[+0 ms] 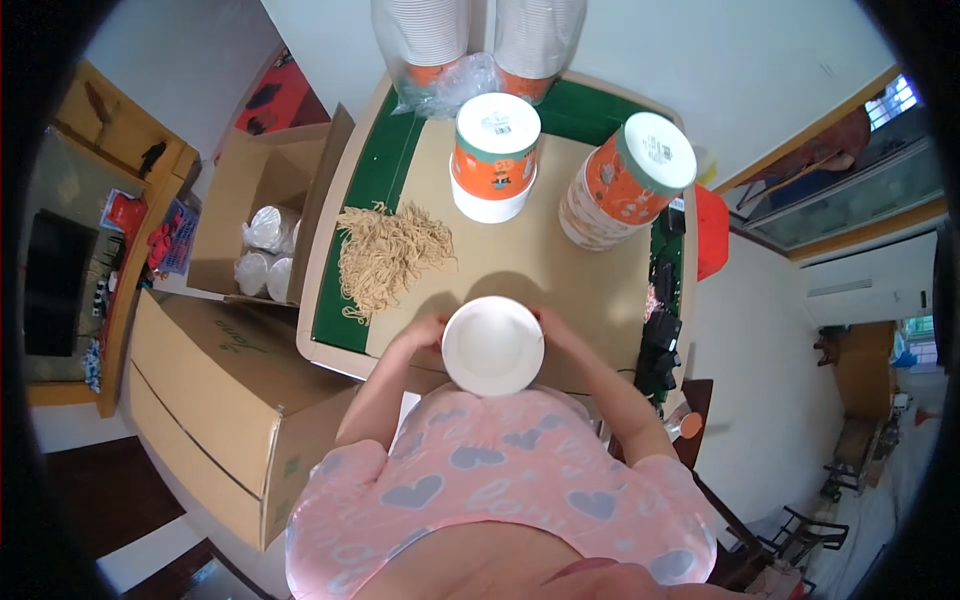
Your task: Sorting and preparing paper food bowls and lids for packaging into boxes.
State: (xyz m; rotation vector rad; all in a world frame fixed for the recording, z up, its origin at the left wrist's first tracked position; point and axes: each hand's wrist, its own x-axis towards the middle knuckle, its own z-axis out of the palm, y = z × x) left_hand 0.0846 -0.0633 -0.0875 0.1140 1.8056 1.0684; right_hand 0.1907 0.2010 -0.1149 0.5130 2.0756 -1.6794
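I hold a white paper bowl [492, 345], mouth up, over the near edge of the table [520, 260]. My left hand [426, 332] grips its left rim and my right hand [556, 325] grips its right rim. Just left of my left hand lies a heap of tan rubber bands [385, 255] on the brown tabletop. Two stacks of orange-and-white paper bowls stand further back: one upright [494, 155], one leaning to the right [625, 182].
Tall sleeves of white bowls in plastic [470, 40] stand at the table's far edge. An open carton [265, 215] with bagged white bowls sits to the left, a closed carton [215, 395] nearer me. Black items [660, 345] line the table's right edge.
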